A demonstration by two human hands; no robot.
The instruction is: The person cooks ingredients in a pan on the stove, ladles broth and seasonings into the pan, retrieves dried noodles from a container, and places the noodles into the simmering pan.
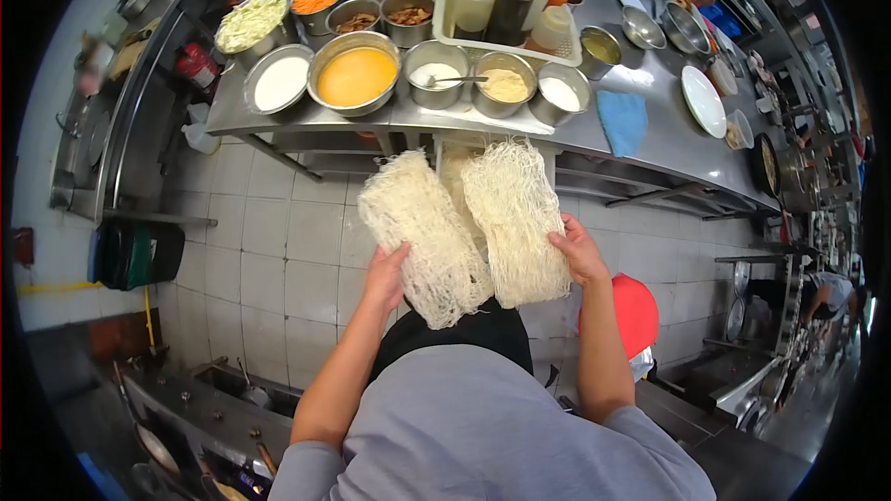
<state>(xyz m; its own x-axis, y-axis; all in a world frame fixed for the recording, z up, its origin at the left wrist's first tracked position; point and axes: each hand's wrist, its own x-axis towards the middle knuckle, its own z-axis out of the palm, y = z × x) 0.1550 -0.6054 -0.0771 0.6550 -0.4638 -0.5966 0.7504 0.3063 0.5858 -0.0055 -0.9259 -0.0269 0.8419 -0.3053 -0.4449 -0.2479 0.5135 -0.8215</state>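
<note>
Two flat, pale blocks of dried noodles hang in front of my body, below the steel counter's front edge. My left hand grips the left noodle block by its outer side, thumb on top. The right noodle block is held the same way by my right hand. The blocks meet or nearly meet at their lower corners and spread apart toward the top. Between and behind them, an open drawer shows in part, with more pale noodles in it.
On the steel counter stand a bowl of orange liquid, several metal pots, a basket of bottles, a blue cloth and a white plate. A red-topped object is beside my right forearm. Another person is at far right.
</note>
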